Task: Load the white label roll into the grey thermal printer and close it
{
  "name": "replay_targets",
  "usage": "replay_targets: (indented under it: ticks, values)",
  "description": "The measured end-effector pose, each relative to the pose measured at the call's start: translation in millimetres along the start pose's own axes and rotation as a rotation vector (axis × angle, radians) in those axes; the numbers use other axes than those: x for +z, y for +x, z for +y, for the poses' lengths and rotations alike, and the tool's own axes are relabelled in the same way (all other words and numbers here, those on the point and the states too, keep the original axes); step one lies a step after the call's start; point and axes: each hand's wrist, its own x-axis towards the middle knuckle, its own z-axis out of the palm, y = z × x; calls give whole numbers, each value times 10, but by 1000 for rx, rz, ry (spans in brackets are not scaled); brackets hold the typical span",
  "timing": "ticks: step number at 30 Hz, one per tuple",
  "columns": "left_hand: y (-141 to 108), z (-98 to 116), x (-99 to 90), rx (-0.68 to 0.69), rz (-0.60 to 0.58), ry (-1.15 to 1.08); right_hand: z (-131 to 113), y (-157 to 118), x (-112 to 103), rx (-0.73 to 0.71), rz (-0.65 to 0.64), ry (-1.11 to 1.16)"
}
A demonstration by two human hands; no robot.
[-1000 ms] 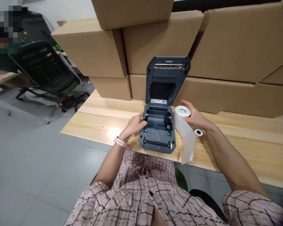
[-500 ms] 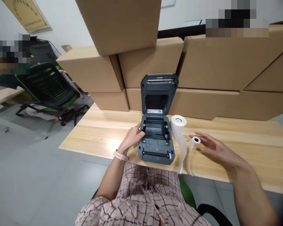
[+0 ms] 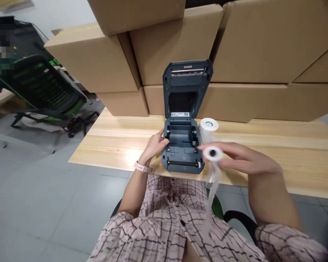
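A dark grey label printer stands on the wooden table, its lid raised and its roll bay bare. My left hand grips the printer's left side, the thumb over the edge. Between the fingers and thumb of my right hand is a small white paper roll, lifted at the printer's right side, with a blurred strip hanging down from it. A larger white roll stands upright on the table behind the small one, beside the printer; its loose strip is partly hidden.
Stacked cardboard boxes line the back of the wooden table. At the left are a black and green office chair and part of a person near another table. A chair's black armrest shows behind my right side.
My right hand has closed on the small roll, lifted it off the table and brought it left to the printer. My left hand stays on the printer. The view has tilted down.
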Motion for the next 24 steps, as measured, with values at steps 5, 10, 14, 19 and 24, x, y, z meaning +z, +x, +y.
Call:
replay_targets:
  ticks: [5, 10, 14, 19, 24]
  values:
    - [18, -63, 44, 4, 35, -22, 182, 804, 338, 48, 40, -590]
    - [33, -118, 95, -6, 57, -66, 362, 854, 502, 24, 51, -763]
    - [23, -131, 120, -1, 89, -99, 316, 792, 538, 38, 63, -796]
    - [-9, -127, 130, 22, 104, -127, 295, 807, 593, 91, 48, -821]
    - [-12, -151, 150, 24, 111, -155, 255, 799, 682, 83, 146, -753]
